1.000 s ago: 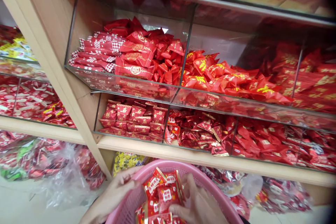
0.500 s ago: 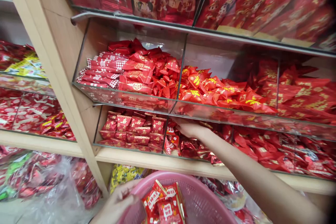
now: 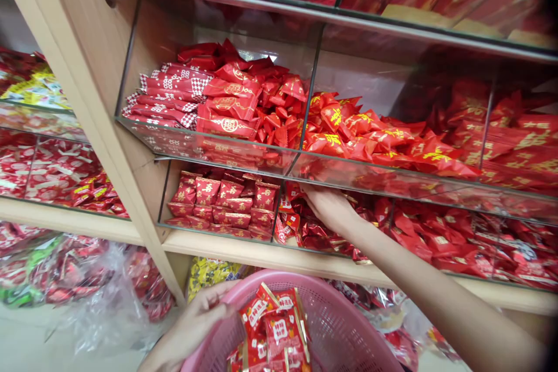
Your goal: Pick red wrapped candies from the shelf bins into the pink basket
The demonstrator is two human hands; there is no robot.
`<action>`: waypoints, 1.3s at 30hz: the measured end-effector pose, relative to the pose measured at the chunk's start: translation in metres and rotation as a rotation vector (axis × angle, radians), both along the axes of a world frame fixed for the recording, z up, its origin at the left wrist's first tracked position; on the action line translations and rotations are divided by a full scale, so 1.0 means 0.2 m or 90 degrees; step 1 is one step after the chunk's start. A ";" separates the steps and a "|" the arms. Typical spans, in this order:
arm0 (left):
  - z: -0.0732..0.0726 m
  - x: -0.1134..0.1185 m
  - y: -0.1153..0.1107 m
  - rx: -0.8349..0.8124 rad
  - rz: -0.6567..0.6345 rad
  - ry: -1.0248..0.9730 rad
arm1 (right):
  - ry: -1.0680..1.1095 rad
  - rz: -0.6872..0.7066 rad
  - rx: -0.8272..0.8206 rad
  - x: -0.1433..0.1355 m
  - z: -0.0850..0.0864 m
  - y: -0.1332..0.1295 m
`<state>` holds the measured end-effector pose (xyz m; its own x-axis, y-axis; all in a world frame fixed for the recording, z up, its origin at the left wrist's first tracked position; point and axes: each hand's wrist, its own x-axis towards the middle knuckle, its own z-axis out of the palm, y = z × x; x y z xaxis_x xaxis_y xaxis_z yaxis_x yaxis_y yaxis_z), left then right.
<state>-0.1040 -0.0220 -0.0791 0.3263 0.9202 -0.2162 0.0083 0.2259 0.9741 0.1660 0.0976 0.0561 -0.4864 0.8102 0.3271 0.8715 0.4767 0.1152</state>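
My left hand [image 3: 198, 319] is closed on the left rim of a pink plastic basket [image 3: 335, 308], low in the view. Several red candy packets [image 3: 276, 325] with gold edges and white labels lie in the basket. My right hand [image 3: 329, 206] reaches into a lower shelf compartment of red wrapped candies [image 3: 316, 235]. Its fingertips are hidden behind the clear front panel of the shelf above, so what they touch cannot be seen. Just left of it, past a divider, sit neat rows of dark red candy packets [image 3: 226, 200].
Above my right hand runs a clear shelf front [image 3: 218, 145], with red packets [image 3: 231, 99] heaped behind it. A wooden upright [image 3: 100, 110] stands at left. Below are a yellow-wrapped pile [image 3: 213, 273] and clear plastic bags [image 3: 100, 296] on the floor.
The view has shifted, so the upper shelves sit higher in the picture. My right hand remains in the same lower compartment, and my left hand stays on the basket rim.
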 end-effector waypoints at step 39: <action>0.01 0.02 0.00 0.000 -0.026 0.001 | 1.248 -0.322 -0.761 -0.12 -0.50 -0.77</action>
